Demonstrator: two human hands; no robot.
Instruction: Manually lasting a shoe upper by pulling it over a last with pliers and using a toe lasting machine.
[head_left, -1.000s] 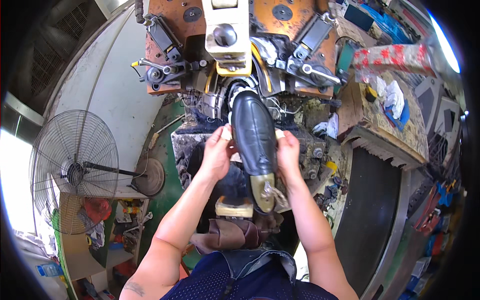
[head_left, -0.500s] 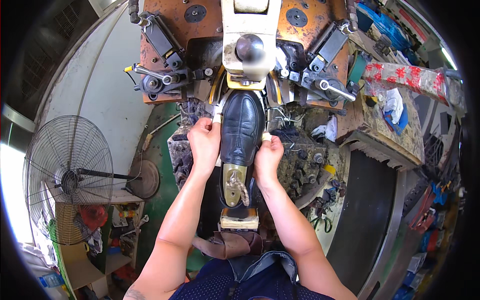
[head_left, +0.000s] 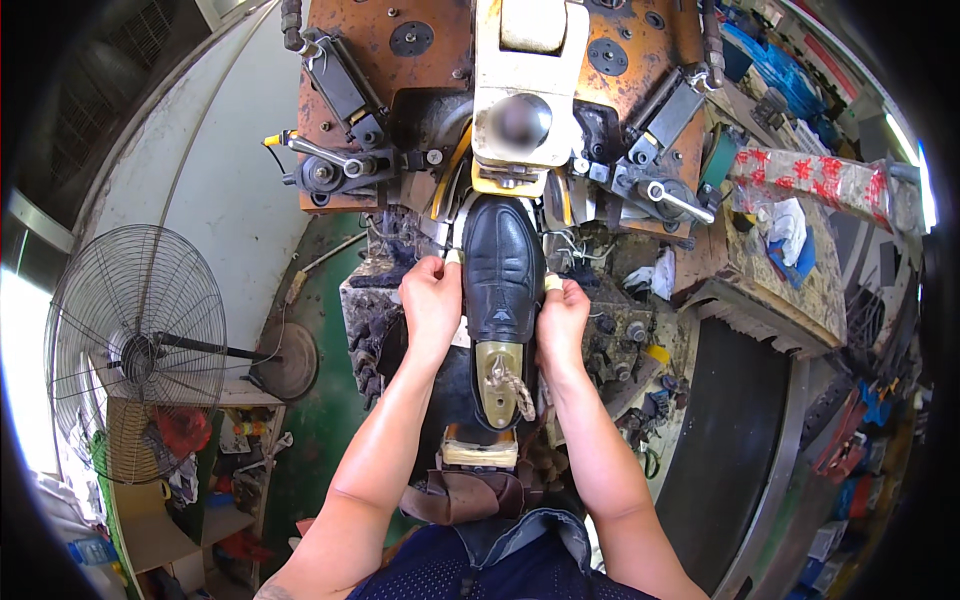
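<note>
A black leather shoe (head_left: pixel 503 265) lies lengthwise in front of me, its toe right at the pale head of a machine (head_left: pixel 520 120). Inside its open heel end sits a yellowish-green last (head_left: pixel 499 385) with a short twisted cord on top. My left hand (head_left: pixel 432 308) is closed at the shoe's left edge, beside the front part. On the opposite edge, a little nearer to me, my right hand (head_left: pixel 563 322) is closed too. Pale covers wrap fingertips on both hands. What the fingertips pinch underneath is hidden.
Rusty orange machine plates (head_left: pixel 410 85) with clamps (head_left: pixel 325 170) flank the head. A stacked pale pad (head_left: pixel 479 450) stands behind the heel. To the left are a wire fan (head_left: pixel 140 350) and a shelf (head_left: pixel 220 525); to the right, a worn bench (head_left: pixel 760 280) and a black belt (head_left: pixel 735 420).
The whole view has shifted, so machine, shoe and hands appear farther right and lower. My left fingers have slid slightly toward me along the shoe's edge. The right hand keeps its place there.
</note>
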